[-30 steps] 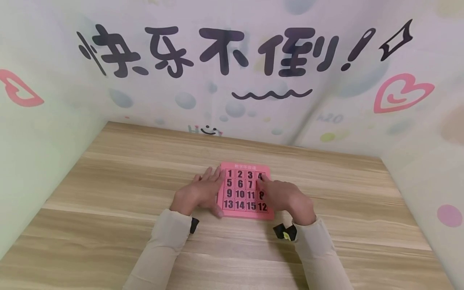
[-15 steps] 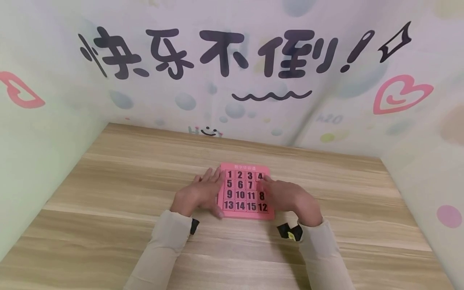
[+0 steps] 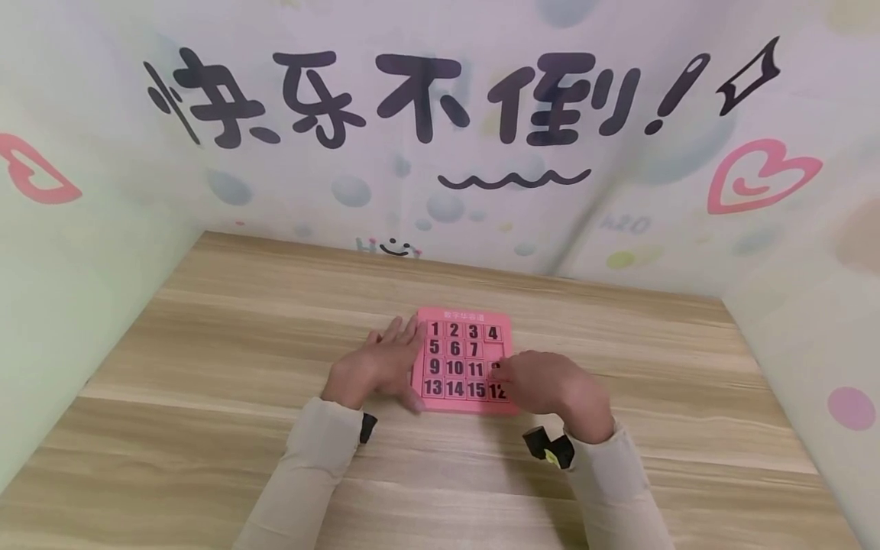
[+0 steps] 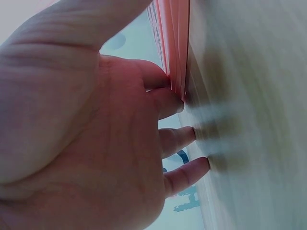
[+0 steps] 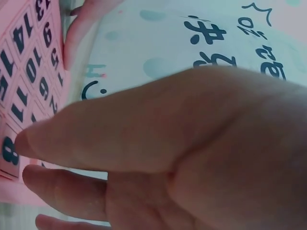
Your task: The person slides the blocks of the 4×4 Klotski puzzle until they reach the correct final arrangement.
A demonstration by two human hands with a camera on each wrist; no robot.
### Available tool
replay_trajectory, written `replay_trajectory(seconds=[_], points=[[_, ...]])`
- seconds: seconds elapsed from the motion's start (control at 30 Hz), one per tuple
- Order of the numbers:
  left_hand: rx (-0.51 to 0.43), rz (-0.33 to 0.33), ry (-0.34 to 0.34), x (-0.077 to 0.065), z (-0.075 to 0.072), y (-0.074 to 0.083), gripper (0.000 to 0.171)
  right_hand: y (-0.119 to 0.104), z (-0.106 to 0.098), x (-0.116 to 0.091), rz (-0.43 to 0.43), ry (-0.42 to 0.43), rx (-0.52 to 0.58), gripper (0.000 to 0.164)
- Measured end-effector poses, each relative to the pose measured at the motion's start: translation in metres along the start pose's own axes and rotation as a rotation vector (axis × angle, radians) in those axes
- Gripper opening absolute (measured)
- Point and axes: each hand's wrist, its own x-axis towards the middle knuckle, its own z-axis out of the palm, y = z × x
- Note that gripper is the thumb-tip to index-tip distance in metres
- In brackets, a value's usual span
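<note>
A pink number slide puzzle (image 3: 467, 407) lies flat on the wooden table, with black-numbered tiles in rows. In its second row, the slot right of the 7 tile (image 3: 474, 349) holds no tile. My left hand (image 3: 381, 365) braces the puzzle's left edge, fingers spread, the thumb by the near corner. Some of its fingertips rest on the table in the left wrist view. From the right side, my right hand (image 3: 550, 383) reaches over the board, thumb and fingertips at the 8 tile (image 5: 10, 151) below that slot. The 4 tile (image 3: 492, 333) sits uncovered in the top right corner.
Behind the wooden table (image 3: 275, 305) hangs a pale cloth (image 3: 289, 198) with large black characters and a heart. Dark wrist-worn pieces (image 3: 548, 446) stick out below the right wrist. Light sleeves cover both forearms.
My right hand has moved from beside the 4 tile toward me, down to the 8 tile, uncovering the 4 and the bare slot. The left hand and puzzle stay put.
</note>
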Motion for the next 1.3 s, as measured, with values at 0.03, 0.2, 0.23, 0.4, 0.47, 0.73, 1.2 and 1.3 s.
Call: replay_trajectory(seconds=[0.03, 0.2, 0.23, 0.4, 0.47, 0.73, 1.2, 1.3], points=[[-0.002, 0.0, -0.001, 0.0, 0.0, 0.0, 0.125, -0.001, 0.001, 0.001, 0.015, -0.007, 0.007, 0.024], [-0.001, 0.002, -0.001, 0.0, 0.0, -0.001, 0.125, -0.002, 0.003, 0.005, 0.019, -0.024, -0.016, 0.022], [0.0, 0.002, -0.001, 0.0, 0.0, -0.001, 0.125, -0.002, 0.004, 0.005, 0.007, -0.024, -0.034, 0.021], [0.006, -0.001, -0.003, 0.0, 0.0, -0.001, 0.125, -0.003, 0.004, 0.006, -0.018, -0.03, -0.082, 0.019], [0.005, -0.002, -0.005, 0.0, 0.0, 0.0, 0.125, -0.003, 0.004, 0.006, -0.008, -0.035, -0.073, 0.02], [0.004, 0.006, -0.007, 0.0, -0.001, -0.001, 0.125, -0.005, 0.005, 0.008, -0.015, -0.039, -0.098, 0.018], [0.008, 0.008, -0.005, -0.001, -0.001, -0.001, 0.126, -0.004, 0.009, 0.013, 0.029, -0.039, -0.105, 0.04], [0.012, 0.008, -0.004, -0.001, -0.001, -0.001, 0.126, -0.004, 0.009, 0.014, 0.029, -0.042, -0.106, 0.043]])
